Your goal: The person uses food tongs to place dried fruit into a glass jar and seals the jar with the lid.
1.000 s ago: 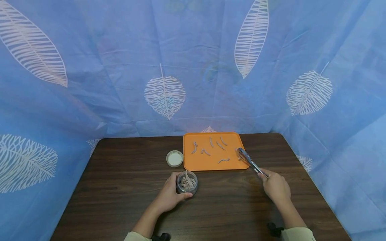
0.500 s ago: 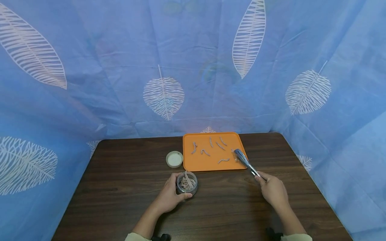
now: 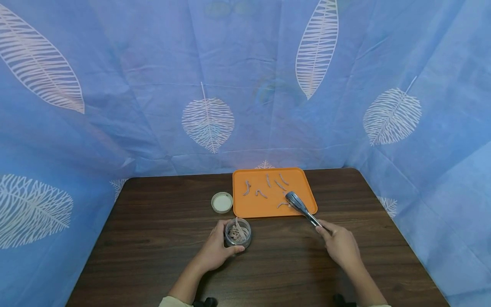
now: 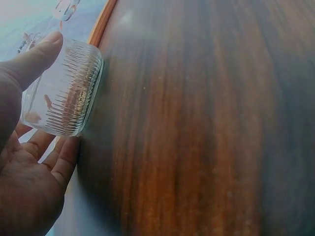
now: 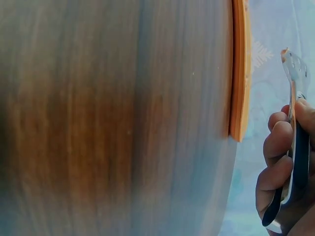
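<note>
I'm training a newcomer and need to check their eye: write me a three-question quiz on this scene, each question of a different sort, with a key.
1. What does the right hand hold?
A) a knife
B) tongs
C) a spoon

2. True or false: the lid lies on the table, beside the tray.

3. Fill in the blank: the left hand grips an uncovered glass ____.

Key: 1. B. 2. True. 3. jar.
</note>
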Action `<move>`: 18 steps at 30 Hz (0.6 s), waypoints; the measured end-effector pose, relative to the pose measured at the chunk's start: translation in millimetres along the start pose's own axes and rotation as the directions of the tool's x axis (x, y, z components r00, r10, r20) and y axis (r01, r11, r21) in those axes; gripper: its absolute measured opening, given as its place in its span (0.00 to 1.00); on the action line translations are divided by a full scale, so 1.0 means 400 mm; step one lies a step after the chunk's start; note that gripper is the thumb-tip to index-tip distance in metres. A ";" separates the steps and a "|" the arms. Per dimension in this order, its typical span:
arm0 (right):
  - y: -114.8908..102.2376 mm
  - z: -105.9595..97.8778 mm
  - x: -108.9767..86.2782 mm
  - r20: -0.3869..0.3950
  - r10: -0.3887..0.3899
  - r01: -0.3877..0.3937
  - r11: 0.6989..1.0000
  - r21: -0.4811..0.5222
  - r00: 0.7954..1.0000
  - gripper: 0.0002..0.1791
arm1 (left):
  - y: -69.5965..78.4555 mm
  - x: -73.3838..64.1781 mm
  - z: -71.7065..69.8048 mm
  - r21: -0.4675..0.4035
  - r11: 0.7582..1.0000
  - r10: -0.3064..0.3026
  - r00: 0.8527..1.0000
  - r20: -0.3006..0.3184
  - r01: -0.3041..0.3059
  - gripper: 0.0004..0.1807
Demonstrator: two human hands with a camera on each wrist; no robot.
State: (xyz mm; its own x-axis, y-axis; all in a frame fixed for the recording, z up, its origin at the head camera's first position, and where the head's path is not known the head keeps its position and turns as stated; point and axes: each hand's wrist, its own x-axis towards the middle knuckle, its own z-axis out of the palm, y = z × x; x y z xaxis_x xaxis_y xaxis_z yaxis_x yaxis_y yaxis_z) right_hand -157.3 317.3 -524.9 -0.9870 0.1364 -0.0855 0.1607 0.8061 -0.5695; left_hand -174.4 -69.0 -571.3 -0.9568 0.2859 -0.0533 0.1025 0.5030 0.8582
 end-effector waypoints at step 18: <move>-0.080 0.037 -0.043 0.054 -0.140 0.141 0.990 -0.026 0.989 0.19 | -0.002 0.000 -0.001 0.003 1.000 0.002 1.000 0.000 -0.002 0.47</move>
State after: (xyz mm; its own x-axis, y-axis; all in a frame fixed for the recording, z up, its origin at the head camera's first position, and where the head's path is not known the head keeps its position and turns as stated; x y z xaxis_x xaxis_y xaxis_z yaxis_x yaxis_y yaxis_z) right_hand -145.5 280.3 -517.4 -0.9988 -0.0086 -0.0491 0.0201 0.8318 -0.5548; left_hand -174.7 -69.7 -572.0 -0.9565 0.2869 -0.0521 0.1050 0.5054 0.8565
